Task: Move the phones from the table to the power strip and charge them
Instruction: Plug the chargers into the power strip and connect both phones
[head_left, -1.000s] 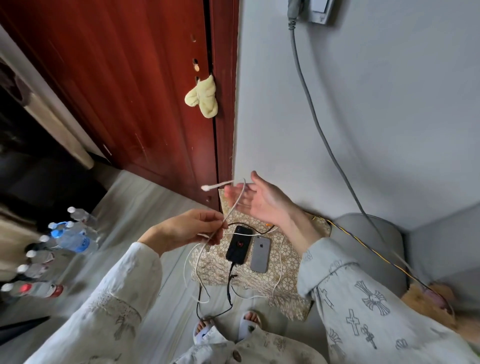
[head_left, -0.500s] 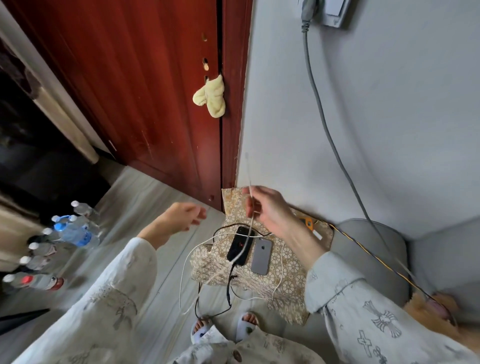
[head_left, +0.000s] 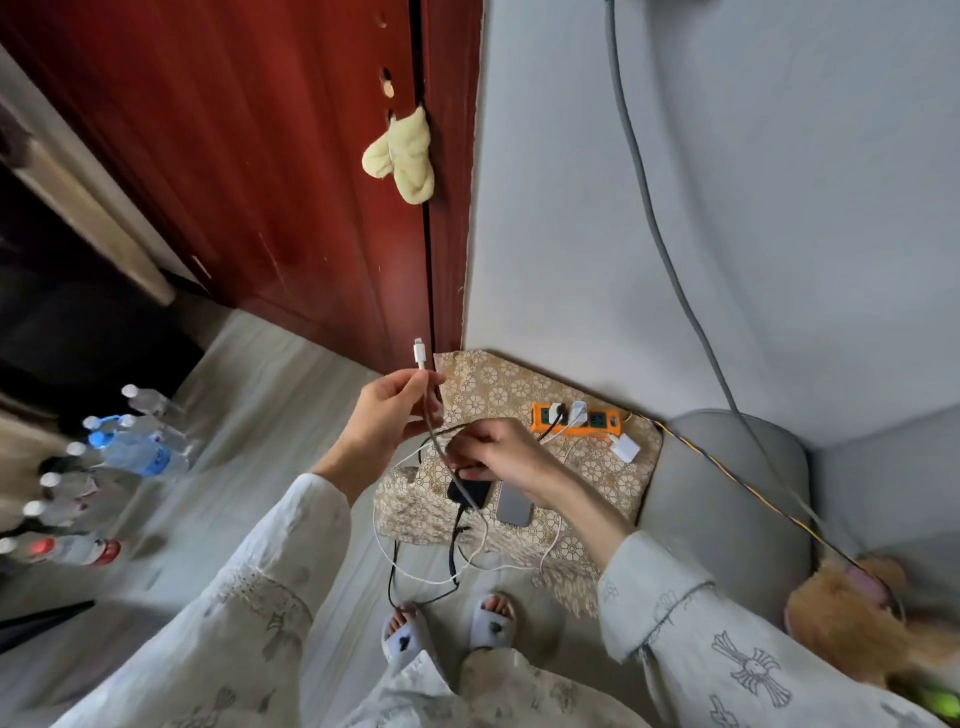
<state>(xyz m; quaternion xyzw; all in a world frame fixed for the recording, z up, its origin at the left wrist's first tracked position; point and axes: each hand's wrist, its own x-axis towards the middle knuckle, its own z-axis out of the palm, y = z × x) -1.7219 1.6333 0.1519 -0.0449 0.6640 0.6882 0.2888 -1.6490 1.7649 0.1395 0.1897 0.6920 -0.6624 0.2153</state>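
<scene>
A black phone (head_left: 470, 492) and a grey phone (head_left: 514, 506) lie side by side on a low stand under a patterned gold cloth (head_left: 498, 384). An orange power strip (head_left: 574, 420) with plugs in it sits at the cloth's far side by the wall; a loose white adapter (head_left: 625, 448) lies beside it. My left hand (head_left: 387, 415) pinches a white charging cable (head_left: 422, 358) just below its connector, which points up. My right hand (head_left: 498, 451) reaches down over the black phone's top end, fingers curled among the cables; what it grips is hidden.
White and black cables (head_left: 441, 566) loop off the stand's front toward my slippered feet (head_left: 449, 626). Several water bottles (head_left: 98, 467) lie on the floor at left. A red wooden door (head_left: 260, 156) stands behind, a grey cushioned seat (head_left: 727, 493) at right, a grey cord (head_left: 660, 234) down the wall.
The white cable end passed from my right hand to my left, which now holds it upright. My right hand dropped onto the phones. The view tilted, baring the power strip.
</scene>
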